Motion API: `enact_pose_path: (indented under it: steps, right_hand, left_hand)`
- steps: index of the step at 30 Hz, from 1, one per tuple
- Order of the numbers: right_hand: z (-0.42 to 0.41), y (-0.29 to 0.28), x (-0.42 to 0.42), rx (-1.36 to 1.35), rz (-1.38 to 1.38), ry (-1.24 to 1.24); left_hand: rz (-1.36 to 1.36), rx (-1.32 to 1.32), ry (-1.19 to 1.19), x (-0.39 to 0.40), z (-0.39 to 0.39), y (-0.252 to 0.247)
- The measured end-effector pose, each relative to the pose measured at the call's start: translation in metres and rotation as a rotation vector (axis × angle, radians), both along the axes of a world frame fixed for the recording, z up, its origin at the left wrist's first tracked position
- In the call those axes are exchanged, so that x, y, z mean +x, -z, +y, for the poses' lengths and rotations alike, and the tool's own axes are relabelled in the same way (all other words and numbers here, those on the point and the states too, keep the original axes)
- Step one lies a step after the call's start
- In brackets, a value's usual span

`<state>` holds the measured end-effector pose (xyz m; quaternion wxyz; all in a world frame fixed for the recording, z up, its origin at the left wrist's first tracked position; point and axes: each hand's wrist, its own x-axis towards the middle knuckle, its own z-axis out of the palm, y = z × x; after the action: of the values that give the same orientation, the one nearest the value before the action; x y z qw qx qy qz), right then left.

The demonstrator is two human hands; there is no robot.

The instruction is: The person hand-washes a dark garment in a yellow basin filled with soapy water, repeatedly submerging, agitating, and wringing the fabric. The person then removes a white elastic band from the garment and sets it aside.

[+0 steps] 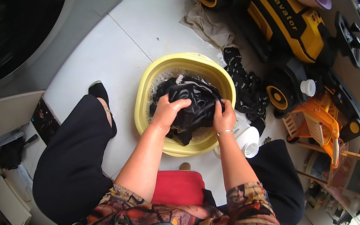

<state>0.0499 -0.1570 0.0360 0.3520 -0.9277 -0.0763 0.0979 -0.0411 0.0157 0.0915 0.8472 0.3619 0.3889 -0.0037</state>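
Between my feet on the tiled floor stands a yellow plastic basin [141, 106] with soapy water in it. A wet black garment [194, 111] with a pale cord or trim lies bunched in the basin. At its left side my left hand [167, 110] grips the cloth, the thumb lying on top. My right hand [224, 116], with a bangle at the wrist, pinches the garment's right edge between thumb and fingers. An uncapped white plastic bottle [245, 137] is beside the basin's right side, partly hidden by my right forearm.
Past the basin lie a black patterned cloth [246, 84] and a grey-beige rag [208, 25]. A yellow-black toy excavator [279, 18] stands at upper right, with a white cap [308, 87] on it. A front-loading washing machine [88, 2] is at left. A red seat [179, 186] is beneath me.
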Motion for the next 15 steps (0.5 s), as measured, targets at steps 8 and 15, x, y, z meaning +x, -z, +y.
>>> enact_pose_path:
  steps: [8, 15]
  right_hand:
    - [0.018, -0.021, -0.008, -0.143, -0.096, -0.316]
    - [0.118, 0.014, 0.0, -0.142, -0.101, -0.768]
  left_hand:
    - [0.032, 0.073, 0.772, -0.021, -0.031, 0.042]
    - [-0.177, 0.553, 1.08, -0.028, -0.082, 0.102]
